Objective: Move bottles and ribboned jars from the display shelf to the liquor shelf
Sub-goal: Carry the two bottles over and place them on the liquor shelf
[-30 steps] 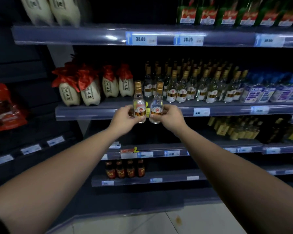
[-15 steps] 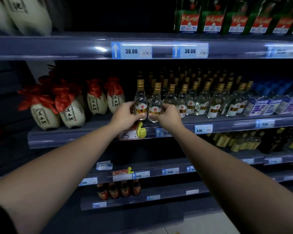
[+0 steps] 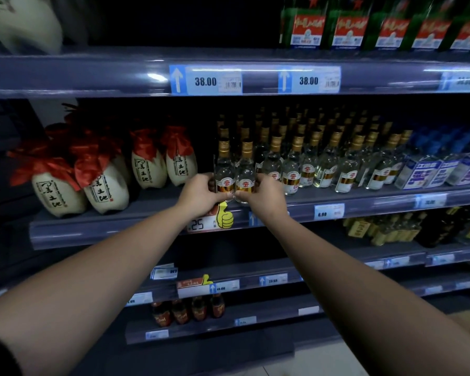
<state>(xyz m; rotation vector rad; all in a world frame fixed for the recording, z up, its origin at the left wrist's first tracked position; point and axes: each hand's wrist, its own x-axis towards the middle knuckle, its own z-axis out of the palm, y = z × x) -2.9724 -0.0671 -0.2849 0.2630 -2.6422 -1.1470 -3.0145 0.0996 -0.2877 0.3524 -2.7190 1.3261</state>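
- Two small clear bottles held upright side by side, touching: left bottle [image 3: 224, 169] and right bottle [image 3: 245, 172], each with gold cap, gold neck band and red-and-gold label.
- Left hand [image 3: 198, 195] closed around left bottle's lower body; right hand [image 3: 265, 195] closed around right bottle's lower body, fingers wrapped, thumbs toward the front.
- Both bottle bases at the front edge of the middle shelf [image 3: 106, 226], just above its lip and the price tag [image 3: 209, 222] with yellow thumbs-up.
- Open gap on the shelf between the ribboned jars [image 3: 103, 185] on the left and the row of matching bottles [image 3: 323, 164] on the right.
- Four cream jars with red ribbon tops in clear view; more behind, too dark to count.
- Matching bottles in several rows going back, number unclear.
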